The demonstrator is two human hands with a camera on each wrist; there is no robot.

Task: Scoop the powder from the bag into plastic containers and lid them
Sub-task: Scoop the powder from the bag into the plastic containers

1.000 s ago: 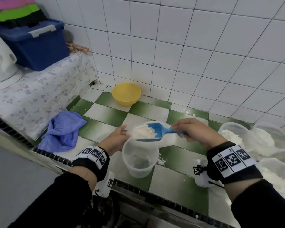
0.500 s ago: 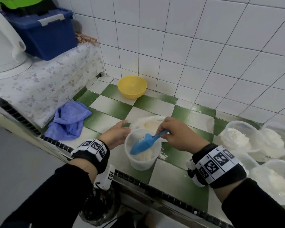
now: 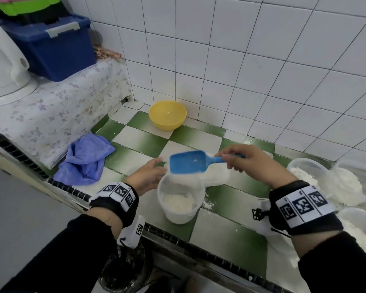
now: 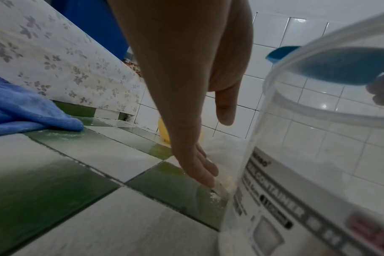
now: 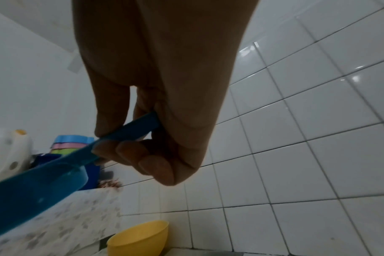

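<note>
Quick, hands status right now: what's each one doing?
Left hand: open, fingers straight, fingertips down on the counter beside the clear container.
Right hand: grip closed on the blue scoop handle, scoop nearly empty.

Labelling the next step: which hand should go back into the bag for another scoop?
Right. The right hand already grips the blue scoop, emptied, above the bag. The left hand rests open beside the container.

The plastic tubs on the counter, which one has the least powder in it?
The tub right under the blue scoop, beside the left hand. It holds only a thin layer at the bottom; the tubs on the right are heaped.
</note>
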